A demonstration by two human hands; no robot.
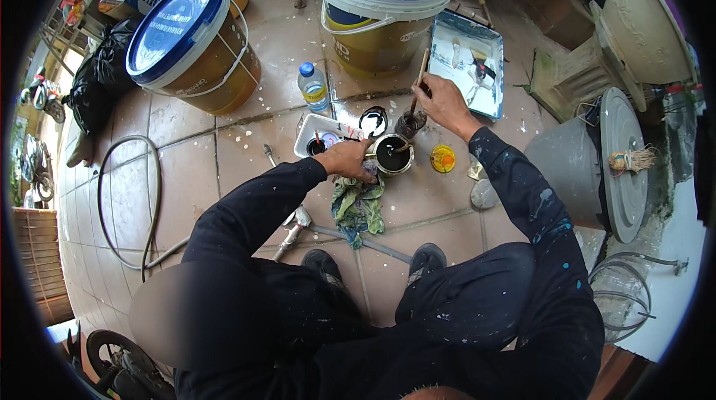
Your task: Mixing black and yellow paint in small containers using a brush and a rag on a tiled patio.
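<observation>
The right hand (pixel 446 105) pinches a slim brown stick (pixel 421 70). Just right of the left hand (pixel 349 160), its grip unclear, stands a round, pale-rimmed open can (pixel 388 155) of glossy black liquid.

Daylight reaches a speckled tiled floor (pixel 198 191); a slatted panel (pixel 37 266) stands left.
</observation>
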